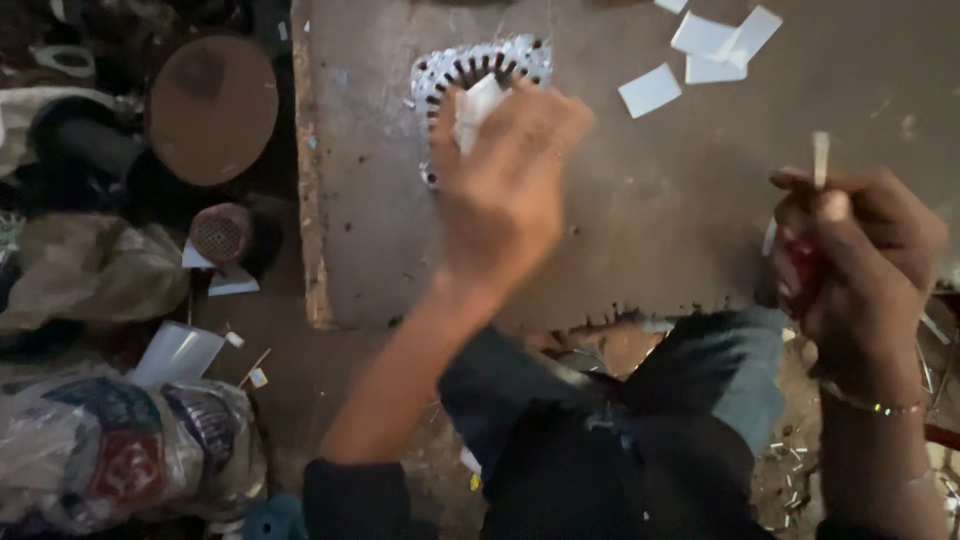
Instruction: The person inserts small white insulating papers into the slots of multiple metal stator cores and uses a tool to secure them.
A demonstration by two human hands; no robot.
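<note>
My left hand (pixel 505 185) is raised over a round white slotted metal ring, a motor stator (pixel 470 65), that lies on a worn grey board (pixel 640 220). The hand pinches a small white paper strip (pixel 475 105) at the ring's edge and is blurred. My right hand (pixel 850 255) is at the board's right edge, closed around a red-handled tool (pixel 800 275) and a thin white paper strip (pixel 820 155) that sticks up from the fingers. A bangle sits on that wrist.
Several cut white paper pieces (pixel 715 45) lie at the board's top right. On the floor to the left are a round brown disc (pixel 212 105), a small round fan cover (pixel 218 235), sacks and a printed bag (pixel 120 450). My knees in dark trousers (pixel 600 430) are below the board.
</note>
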